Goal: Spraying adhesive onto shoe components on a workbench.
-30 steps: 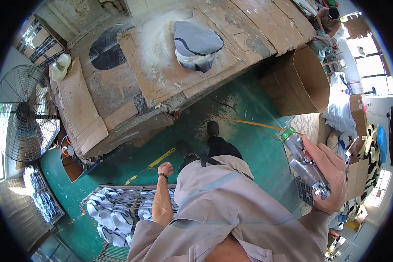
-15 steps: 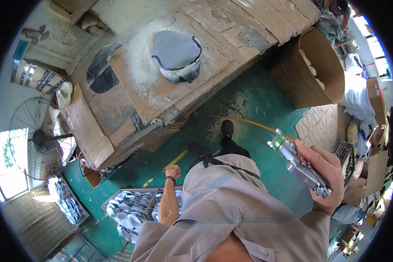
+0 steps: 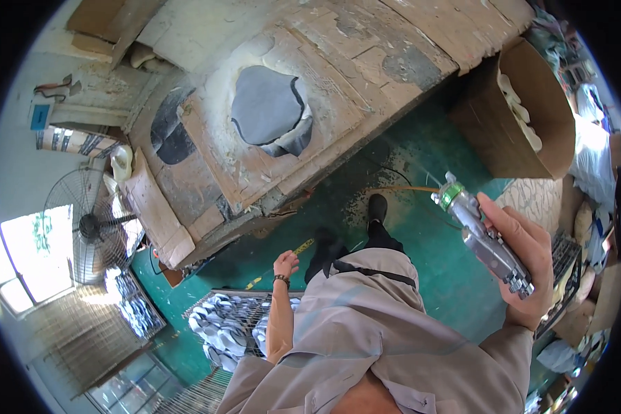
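A worker's right hand [image 3: 524, 265] wrapped its fingers round a silver metal spray gun with a green nozzle collar [image 3: 481, 234], keeping it raised and angled towards the cardboard-covered workbench [image 3: 338, 103], where a grey moulded foam piece [image 3: 265, 107] lay amid white overspray. The left hand [image 3: 285, 264] hung empty at the side, fingers loosely curled, above a wire rack of grey-and-white pieces [image 3: 221, 321].
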`<state>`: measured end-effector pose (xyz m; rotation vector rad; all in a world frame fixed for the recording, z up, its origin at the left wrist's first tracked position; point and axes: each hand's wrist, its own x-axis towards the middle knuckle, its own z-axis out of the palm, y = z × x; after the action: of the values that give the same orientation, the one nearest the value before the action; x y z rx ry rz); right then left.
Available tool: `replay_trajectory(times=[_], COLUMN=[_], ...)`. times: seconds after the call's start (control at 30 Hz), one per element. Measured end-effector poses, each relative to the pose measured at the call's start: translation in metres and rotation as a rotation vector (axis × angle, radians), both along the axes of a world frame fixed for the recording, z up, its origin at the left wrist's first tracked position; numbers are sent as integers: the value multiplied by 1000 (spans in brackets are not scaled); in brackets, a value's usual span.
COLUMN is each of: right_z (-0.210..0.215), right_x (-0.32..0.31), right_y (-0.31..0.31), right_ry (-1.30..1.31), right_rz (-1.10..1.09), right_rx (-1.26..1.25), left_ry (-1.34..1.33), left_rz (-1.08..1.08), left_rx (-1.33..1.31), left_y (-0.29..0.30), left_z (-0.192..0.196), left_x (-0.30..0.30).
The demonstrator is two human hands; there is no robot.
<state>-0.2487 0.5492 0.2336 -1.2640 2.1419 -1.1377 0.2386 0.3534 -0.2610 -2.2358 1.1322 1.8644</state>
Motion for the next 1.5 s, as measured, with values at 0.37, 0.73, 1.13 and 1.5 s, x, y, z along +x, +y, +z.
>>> replay_trajectory(times=[0.37, 0.73, 1.13, 1.5], right_z=[21, 36, 60, 50], right_x=[-21, 16, 19, 12], right_y=[-77, -128, -75, -63], right_ry=[29, 36, 84, 100], right_rz=[386, 177, 71, 96], right_rx=[-49, 93, 233, 74], left_ry=[14, 46, 33, -18], left_rz=[188, 281, 185, 223], left_rx=[133, 130, 126, 165], left_y=[58, 6, 16, 55], left_z=[-59, -61, -57, -46], left_x=[57, 38, 10, 25])
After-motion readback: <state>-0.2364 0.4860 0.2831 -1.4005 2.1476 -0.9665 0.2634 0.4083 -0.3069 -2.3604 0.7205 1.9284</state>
